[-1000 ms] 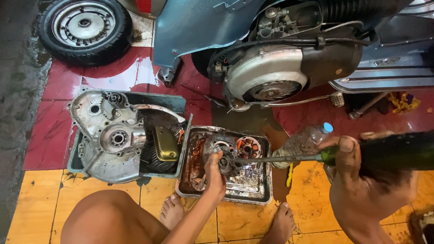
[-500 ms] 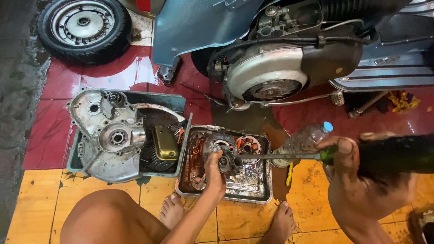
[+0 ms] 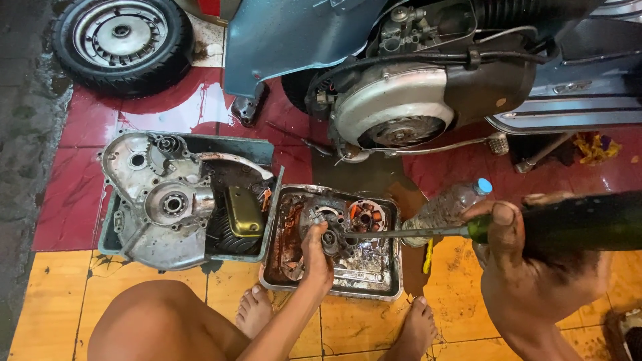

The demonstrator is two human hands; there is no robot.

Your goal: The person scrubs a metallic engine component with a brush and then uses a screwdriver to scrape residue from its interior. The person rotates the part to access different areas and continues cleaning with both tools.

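My left hand (image 3: 315, 255) grips a dark, greasy round engine part (image 3: 332, 235) and steadies it inside a rusty metal tray (image 3: 334, 286). My right hand (image 3: 506, 230) is closed around the thick green handle of a long screwdriver (image 3: 408, 233). Its thin metal shaft runs left and its tip meets the engine part. A round coil plate with copper windings (image 3: 366, 216) lies in the tray just behind the part.
A second tray (image 3: 254, 148) on the left holds a large aluminium engine casing (image 3: 157, 200). A plastic bottle (image 3: 447, 206) lies right of the rusty tray. A blue scooter with an exposed engine (image 3: 401, 107) stands behind. A loose wheel (image 3: 124, 40) lies top left. My bare feet (image 3: 254, 311) rest on yellow tiles.
The screwdriver shaft and my right hand have shifted slightly; the engine part has turned a little under my left hand. The rest stays put.
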